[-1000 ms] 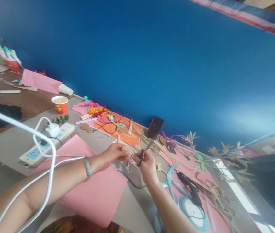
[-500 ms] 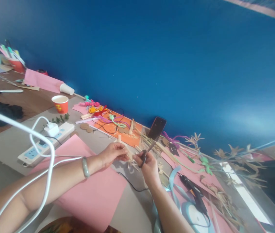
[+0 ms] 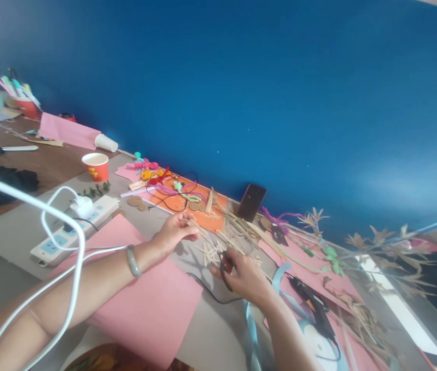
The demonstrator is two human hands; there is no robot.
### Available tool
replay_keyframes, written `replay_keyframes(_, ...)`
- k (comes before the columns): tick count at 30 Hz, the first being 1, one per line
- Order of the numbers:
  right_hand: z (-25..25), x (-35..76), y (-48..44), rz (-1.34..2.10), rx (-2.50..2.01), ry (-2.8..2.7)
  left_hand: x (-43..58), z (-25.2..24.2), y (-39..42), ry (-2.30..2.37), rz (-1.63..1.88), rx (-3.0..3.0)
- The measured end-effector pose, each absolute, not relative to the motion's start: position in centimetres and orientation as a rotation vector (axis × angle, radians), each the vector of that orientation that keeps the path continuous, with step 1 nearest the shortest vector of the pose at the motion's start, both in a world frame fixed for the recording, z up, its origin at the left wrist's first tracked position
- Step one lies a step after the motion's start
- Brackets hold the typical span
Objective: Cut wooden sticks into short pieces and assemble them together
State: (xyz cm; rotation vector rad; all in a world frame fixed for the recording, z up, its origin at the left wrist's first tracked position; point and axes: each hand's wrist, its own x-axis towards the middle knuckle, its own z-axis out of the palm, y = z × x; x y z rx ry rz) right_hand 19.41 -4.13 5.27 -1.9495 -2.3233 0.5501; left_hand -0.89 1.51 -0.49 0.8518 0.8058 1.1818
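Observation:
My left hand [image 3: 174, 232] is raised a little above the grey table, its fingers pinched on a thin straw strip [image 3: 198, 231]. My right hand [image 3: 243, 272] has dropped low beside it and is closed round the dark handles of a pair of scissors [image 3: 224, 268], whose blades are hidden. Loose straw cuttings [image 3: 212, 252] lie on the table between the two hands. A pink paper sheet [image 3: 152, 299] lies under my left forearm, which wears a green bangle.
A white power strip [image 3: 73, 226] with a thick white cable sits left. A red paper cup [image 3: 95, 166], an orange sheet [image 3: 181, 203] with craft bits, a dark phone [image 3: 251, 202] leaning on the blue wall, a black glue gun [image 3: 313, 304] and dried twigs [image 3: 361, 247] lie around.
My right hand has lowered the scissors from upright toward the table and moved right. My left hand has lifted slightly, still pinching the straw strip. The hands have come apart.

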Motion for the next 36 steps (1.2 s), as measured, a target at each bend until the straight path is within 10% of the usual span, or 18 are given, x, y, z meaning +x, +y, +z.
replay_keyframes(36, 3.6, 19.9, -3.4, 0.630, -1.883, -2.346, -0.9, -0.6, 1.2, 0.758, 1.046, 1.011)
